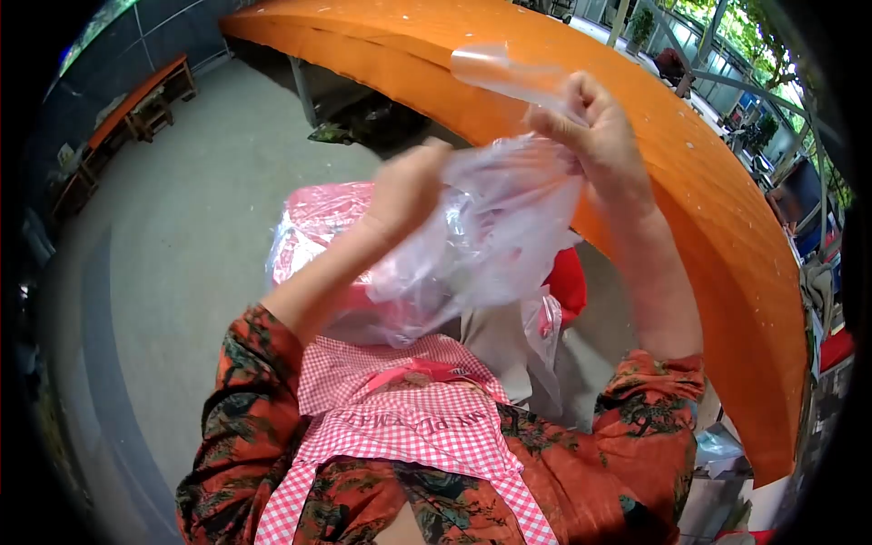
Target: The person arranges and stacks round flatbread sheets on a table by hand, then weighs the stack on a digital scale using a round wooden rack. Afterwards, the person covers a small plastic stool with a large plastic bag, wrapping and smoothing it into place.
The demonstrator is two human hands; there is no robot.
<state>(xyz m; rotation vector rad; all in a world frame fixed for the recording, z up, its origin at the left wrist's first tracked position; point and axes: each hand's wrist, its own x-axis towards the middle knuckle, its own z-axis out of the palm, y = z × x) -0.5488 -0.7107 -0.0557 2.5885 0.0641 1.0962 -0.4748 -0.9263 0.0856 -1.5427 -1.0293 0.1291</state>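
Note:
Stretched between my two raised hands is a clear plastic bag (509,213), crumpled and see-through. My left hand (406,184) is closed on its left edge, somewhat smeared by motion. Higher up, my right hand (590,127) pinches the bag's top right part, and a loose plastic flap (504,71) sticks out to the left above the fingers. Behind my left forearm sits a bundle of pink-and-white items in clear wrapping (322,213). What the bag holds, if anything, I cannot make out.
An orange-covered table (718,263) curves along the front and right. A red container (569,282) stands below the bag, partly hidden. A pink checked apron (418,413) covers my lap. Wooden benches (136,109) line the far left wall, beyond the grey floor (182,236).

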